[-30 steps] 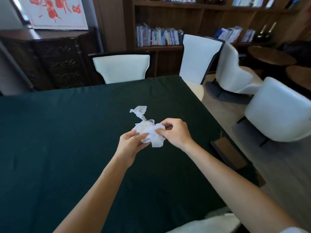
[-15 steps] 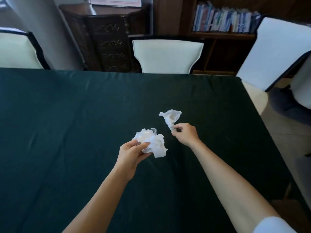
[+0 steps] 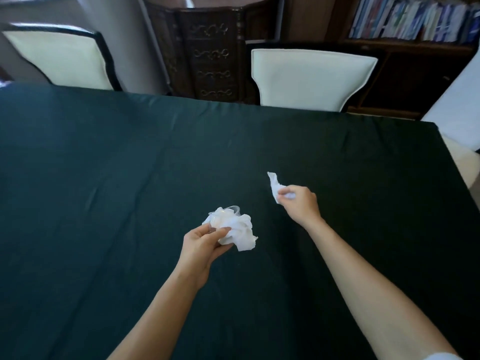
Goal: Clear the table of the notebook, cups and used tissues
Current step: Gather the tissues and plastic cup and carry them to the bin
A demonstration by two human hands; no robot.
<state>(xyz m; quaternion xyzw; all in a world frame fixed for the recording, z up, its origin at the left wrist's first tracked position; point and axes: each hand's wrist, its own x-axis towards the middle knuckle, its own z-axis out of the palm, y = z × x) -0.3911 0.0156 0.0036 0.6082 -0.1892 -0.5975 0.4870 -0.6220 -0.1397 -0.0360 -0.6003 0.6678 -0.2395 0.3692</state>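
Nearest the viewer, two bare forearms extend over a tabletop (image 3: 104,178) draped in dark green cloth. The left hand (image 3: 201,249) has its fingers (image 3: 220,231) clenched around a clear plastic cup (image 3: 228,211) stuffed with crumpled white tissue (image 3: 240,231), held above the cloth near the centre. Farther out and to the right, well apart from the cup, the right hand (image 3: 298,201) pinches a small crumpled tissue piece (image 3: 274,184) between thumb and fingertips; whether it touches the cloth cannot be told. Beyond the far edge stand two white chairs (image 3: 311,79), a dark carved cabinet (image 3: 210,48) between them, and a bookshelf (image 3: 415,19) at right.
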